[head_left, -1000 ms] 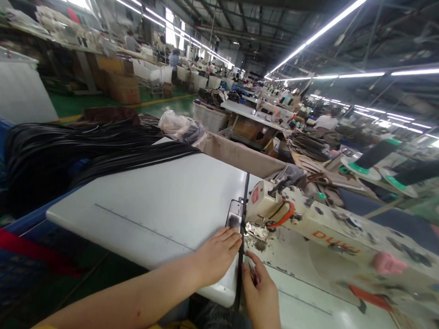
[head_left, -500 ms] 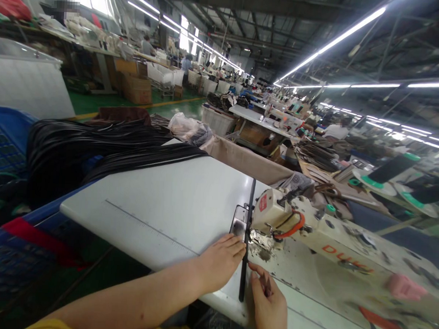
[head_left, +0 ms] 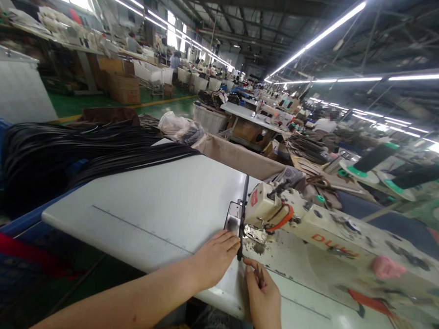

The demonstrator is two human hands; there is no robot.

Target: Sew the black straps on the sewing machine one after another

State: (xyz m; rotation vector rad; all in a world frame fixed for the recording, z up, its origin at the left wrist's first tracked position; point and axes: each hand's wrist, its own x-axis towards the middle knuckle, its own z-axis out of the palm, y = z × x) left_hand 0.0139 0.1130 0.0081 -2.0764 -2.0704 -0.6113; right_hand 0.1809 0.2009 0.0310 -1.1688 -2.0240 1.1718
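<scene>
A narrow black strap (head_left: 245,195) runs across the white sewing table (head_left: 147,195), passing beside the head of the sewing machine (head_left: 269,201). My left hand (head_left: 218,255) lies flat, palm down, its fingertips at the strap's left edge just in front of the metal plate (head_left: 233,217). To the right of the strap's near end is my right hand (head_left: 262,289), with fingers curled and thumb against forefinger. A small dark thing shows between those fingers, too small to name.
A bundle of black straps (head_left: 95,150) hangs over the table's left edge above a blue crate (head_left: 11,266). Thread spools (head_left: 374,160) stand at the right. Behind the table is a fabric-lined bin (head_left: 238,155).
The strap's near end has moved away from me toward the machine, so less of it lies between my hands. The whole view has shifted slightly.
</scene>
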